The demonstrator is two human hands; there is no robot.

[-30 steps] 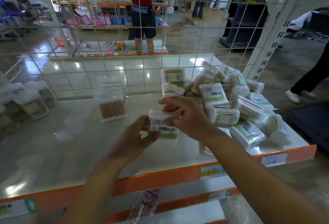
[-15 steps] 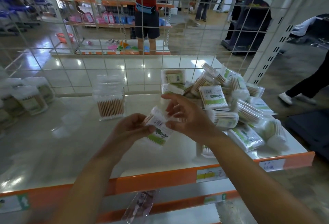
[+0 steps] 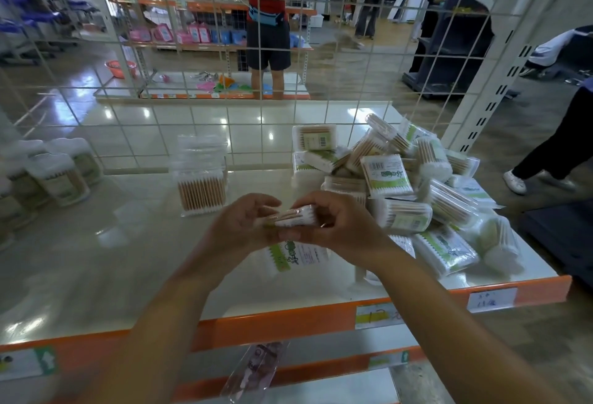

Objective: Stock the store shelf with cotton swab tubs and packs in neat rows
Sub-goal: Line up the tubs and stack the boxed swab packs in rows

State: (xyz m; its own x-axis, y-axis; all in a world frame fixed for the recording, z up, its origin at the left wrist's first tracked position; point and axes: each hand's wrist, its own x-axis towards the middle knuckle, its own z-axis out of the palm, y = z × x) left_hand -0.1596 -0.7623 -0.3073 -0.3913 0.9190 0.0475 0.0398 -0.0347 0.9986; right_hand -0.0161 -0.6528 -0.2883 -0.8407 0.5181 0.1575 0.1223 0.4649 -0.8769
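Pack (image 3: 296, 248) held above shelf (image 3: 96, 262), left of pile (image 3: 414, 192), between both hands. Left hand (image 3: 239, 227) pinches left end; right hand (image 3: 333, 224) curls over top edge, both grips closed on it. Judged light, soft film, slippery, swabs shift inside. Best hold by short ends, not flat faces. Upright stack (image 3: 202, 188) behind pack.

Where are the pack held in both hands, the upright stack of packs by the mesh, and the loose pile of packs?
held pack (image 3: 296, 216), head view, its clear top edge.
upright stack (image 3: 202, 193), head view, wooden swab sticks.
loose pile (image 3: 386, 176), head view, topmost pack's label.
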